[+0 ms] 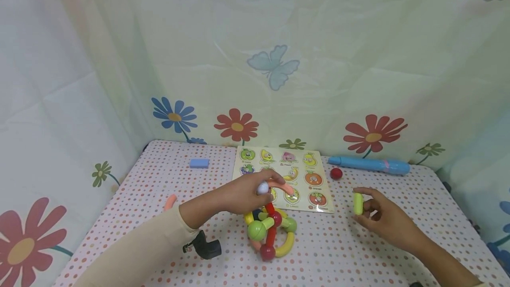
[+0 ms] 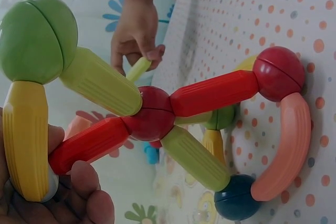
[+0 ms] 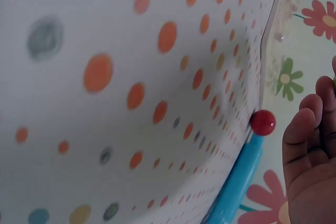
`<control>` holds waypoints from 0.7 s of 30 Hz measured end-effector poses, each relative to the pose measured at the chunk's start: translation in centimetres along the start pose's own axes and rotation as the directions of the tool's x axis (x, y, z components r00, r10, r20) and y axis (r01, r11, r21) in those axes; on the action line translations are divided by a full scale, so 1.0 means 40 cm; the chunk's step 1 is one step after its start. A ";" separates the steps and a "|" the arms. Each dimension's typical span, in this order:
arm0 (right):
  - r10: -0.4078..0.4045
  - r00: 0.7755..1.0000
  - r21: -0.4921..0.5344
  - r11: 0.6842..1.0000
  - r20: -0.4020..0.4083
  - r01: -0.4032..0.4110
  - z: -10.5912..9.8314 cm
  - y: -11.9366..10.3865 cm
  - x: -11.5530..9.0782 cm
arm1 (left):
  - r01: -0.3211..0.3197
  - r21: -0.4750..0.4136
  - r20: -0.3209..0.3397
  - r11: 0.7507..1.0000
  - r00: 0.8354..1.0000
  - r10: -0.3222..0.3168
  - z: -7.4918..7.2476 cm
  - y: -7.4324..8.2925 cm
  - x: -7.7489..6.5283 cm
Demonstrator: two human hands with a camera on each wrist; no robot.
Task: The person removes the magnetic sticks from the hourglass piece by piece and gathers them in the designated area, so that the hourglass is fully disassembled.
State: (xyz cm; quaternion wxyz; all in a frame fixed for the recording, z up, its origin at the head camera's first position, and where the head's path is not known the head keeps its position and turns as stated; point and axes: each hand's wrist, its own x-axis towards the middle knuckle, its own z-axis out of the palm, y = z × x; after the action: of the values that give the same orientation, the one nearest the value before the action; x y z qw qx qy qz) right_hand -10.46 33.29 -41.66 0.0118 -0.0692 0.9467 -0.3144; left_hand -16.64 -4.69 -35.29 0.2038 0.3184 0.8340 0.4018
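My left hand (image 1: 249, 191) grips the white ball (image 1: 262, 188) at the top of a ball-and-stick toy structure (image 1: 271, 234). Red, light green, yellow and orange sticks join its red, green and dark blue balls. A curved orange stick (image 1: 280, 186) sticks out from the white ball to the right. In the left wrist view, fingers (image 2: 86, 179) close round the white ball beside a yellow curved stick (image 2: 26, 140). Off to the right, my right hand (image 1: 386, 218) pinches a short light green stick (image 1: 358, 203) between thumb and fingertips, above the table.
Behind the structure lies a fruit picture board (image 1: 283, 205). A loose red ball (image 1: 336, 173) and a blue tube-shaped object (image 1: 370, 164) are at the back right. At the left are a blue block (image 1: 199, 163) and an orange stick (image 1: 170, 202). A patterned curtain (image 1: 279, 114) hangs behind the table.
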 end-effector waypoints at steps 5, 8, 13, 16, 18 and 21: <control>-0.008 1.000 -0.049 0.999 0.025 0.009 -0.001 0.031 0.006 | 0.007 -0.001 0.002 1.000 1.000 -0.007 0.000 0.001 0.000; 0.006 0.999 -0.057 0.998 0.053 -0.003 0.000 0.049 0.013 | -0.001 0.002 0.005 1.000 1.000 0.001 0.000 0.001 0.001; 0.042 0.992 -0.094 0.995 0.119 -0.030 0.002 0.068 0.032 | -0.006 0.003 0.008 1.000 1.000 0.006 -0.001 0.000 0.001; 0.060 0.986 -0.137 0.990 0.153 -0.038 0.005 0.076 0.046 | -0.006 0.003 0.008 1.000 1.000 0.006 -0.002 0.000 0.000; 0.068 0.981 -0.143 0.989 0.180 -0.043 0.007 0.079 0.053 | -0.007 0.004 0.007 1.000 1.000 0.007 -0.002 0.001 0.000; 0.088 0.973 -0.137 0.989 0.213 -0.059 0.010 0.083 0.061 | -0.008 0.007 0.005 1.000 1.000 0.008 -0.001 0.002 -0.001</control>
State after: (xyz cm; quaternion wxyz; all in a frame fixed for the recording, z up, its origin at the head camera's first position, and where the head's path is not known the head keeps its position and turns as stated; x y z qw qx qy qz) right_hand -13.25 35.37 -43.91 0.1228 -0.0687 0.9601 -0.2419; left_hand -16.61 -4.72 -35.20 0.2032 0.3235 0.8337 0.3987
